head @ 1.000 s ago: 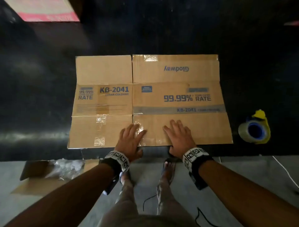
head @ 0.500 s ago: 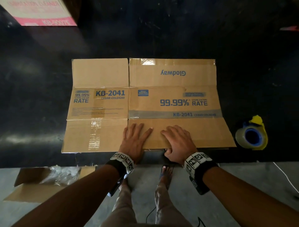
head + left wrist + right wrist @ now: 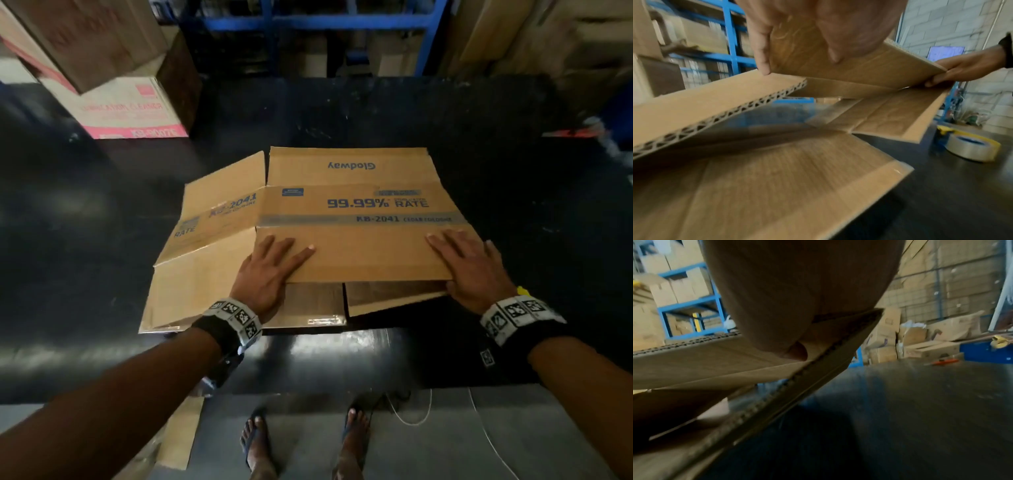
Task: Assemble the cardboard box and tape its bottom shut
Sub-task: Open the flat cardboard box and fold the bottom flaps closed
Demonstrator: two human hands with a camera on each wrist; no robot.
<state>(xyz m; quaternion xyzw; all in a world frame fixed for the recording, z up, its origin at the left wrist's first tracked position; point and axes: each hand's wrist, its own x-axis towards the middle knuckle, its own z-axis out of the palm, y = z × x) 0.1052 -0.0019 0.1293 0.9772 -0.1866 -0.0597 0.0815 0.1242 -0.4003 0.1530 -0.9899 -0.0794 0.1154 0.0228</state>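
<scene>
The flattened cardboard box [image 3: 356, 212], printed "KB-2041", lies on the black table [image 3: 513, 205] and is partly spread open, its top layer raised off the lower one. My left hand [image 3: 270, 270] grips the near flap at its left end, fingers on top and thumb [image 3: 760, 48] at the flap's edge. My right hand [image 3: 469, 263] holds the same flap at its right corner, thumb [image 3: 797, 352] underneath. The box's inside [image 3: 777, 178] shows below the lifted flap. A tape roll [image 3: 972, 149] with a yellow holder sits on the table right of the box.
A pink-and-white carton [image 3: 130, 109] stands at the table's far left under a tilted brown box. Blue racking [image 3: 308, 20] with stacked cartons runs behind. An orange tool [image 3: 568, 132] lies at the far right. Loose cardboard [image 3: 178, 431] lies on the floor near my feet.
My hands slid apart along the near flap, the right to its corner. They took hold and lifted the top layer, so the flat box began to open.
</scene>
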